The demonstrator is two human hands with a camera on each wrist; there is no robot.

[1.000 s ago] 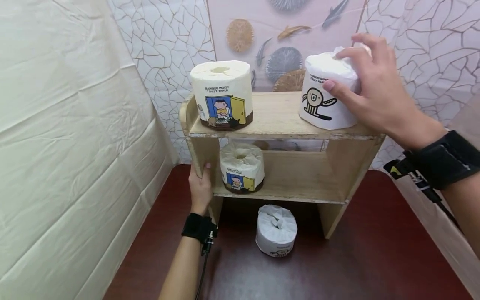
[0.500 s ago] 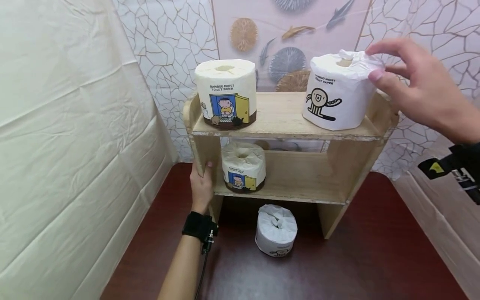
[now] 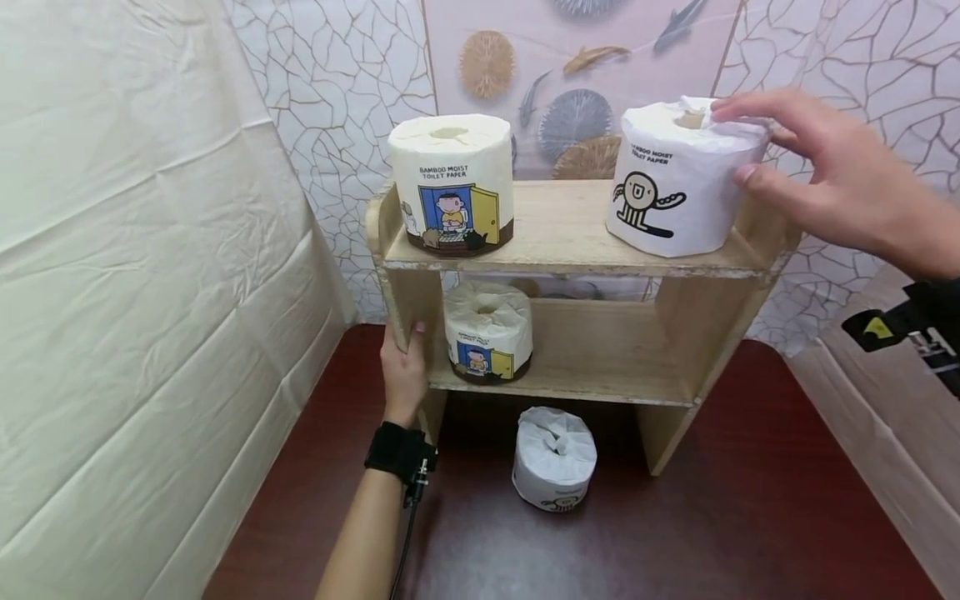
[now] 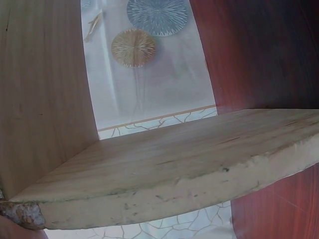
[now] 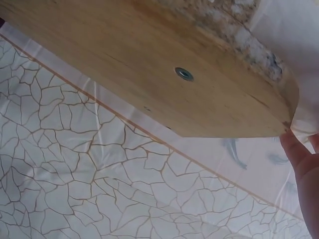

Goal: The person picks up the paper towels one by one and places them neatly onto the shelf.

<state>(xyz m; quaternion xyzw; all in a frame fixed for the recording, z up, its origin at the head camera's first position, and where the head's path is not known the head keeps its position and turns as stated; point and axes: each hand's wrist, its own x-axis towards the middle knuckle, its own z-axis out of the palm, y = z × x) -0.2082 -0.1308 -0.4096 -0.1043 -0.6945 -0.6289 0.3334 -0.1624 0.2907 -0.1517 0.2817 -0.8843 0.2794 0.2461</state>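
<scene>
A wooden shelf [image 3: 577,225] stands on the table. My left hand [image 3: 403,375] grips its left side panel; the left wrist view shows the shelf's wood close up, with a bit of the hand at the lower left corner. On the top board's right end sits a white toilet paper roll [image 3: 671,192] with a cartoon figure. My right hand [image 3: 840,175] holds this roll at its right side, forefinger on the top by the core hole, thumb on the side. The other fingers are mostly hidden. In the right wrist view, fingers [image 5: 299,159] show beside the outer side panel.
A cream toilet paper roll [image 3: 450,183] stands on the top board's left end, another cream roll [image 3: 487,342] on the middle board. A white roll [image 3: 553,467] stands on the dark red table [image 3: 637,542] below. Fabric [image 3: 150,292] hangs at left, a patterned backdrop behind.
My right hand drew back rightwards off the top of the white roll, then its forefinger came in over the rim. The roll has turned slightly. My left hand stays on the panel.
</scene>
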